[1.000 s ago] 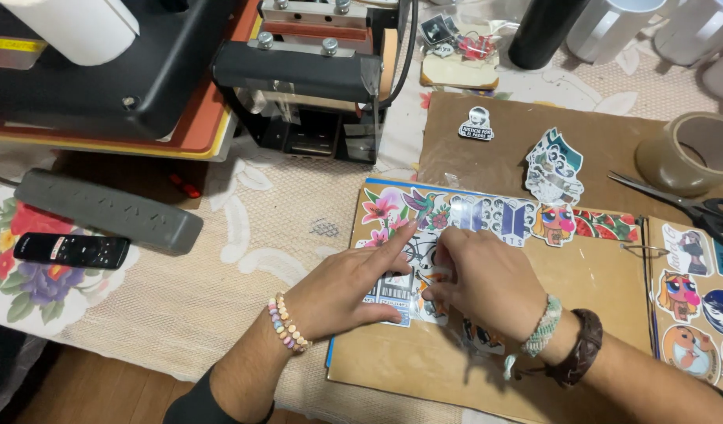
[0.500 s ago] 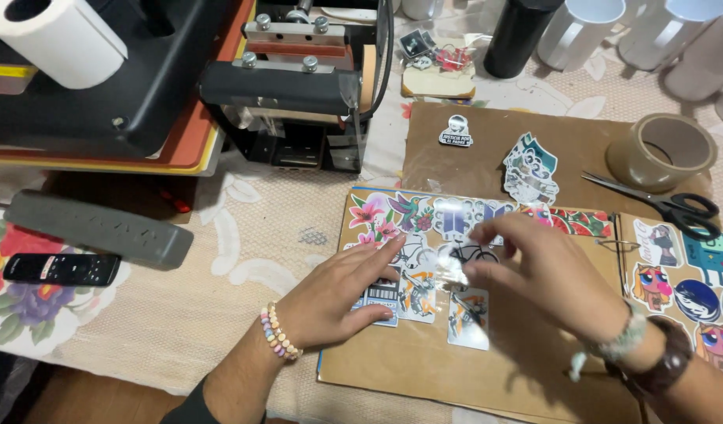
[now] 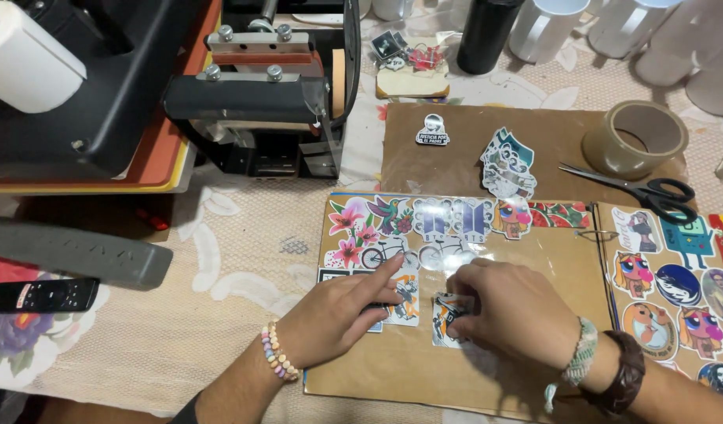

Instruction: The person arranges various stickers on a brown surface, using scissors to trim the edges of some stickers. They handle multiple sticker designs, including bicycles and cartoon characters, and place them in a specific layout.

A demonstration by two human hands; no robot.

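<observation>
On the near side of the brown kraft-paper album page, both hands at work among cut-out stickers. Left hand flat, palm down, index finger stretched out and pressing on a small rectangular sticker with orange and black print, just below the bicycle sticker. Right hand curled, fingertips pinching the near sticker with a dark figure on white, which lies on the page between the two hands, its left edge free. Beaded bracelet on the left wrist; woven band and dark leather band on the right.

Farther off: row of flower, hummingbird and cartoon stickers along the far edge of the page, loose pile of cut stickers on a brown sheet, roll of brown packing tape and black-handled scissors to the right, black heat press far left, grey bar and black remote near left.

To do this step well — probably best to keep the left finger steady as an anchor, line up the pinched sticker squarely beside its neighbour, then lay it down from one edge and smooth outward, avoiding trapped bubbles or overlap.
</observation>
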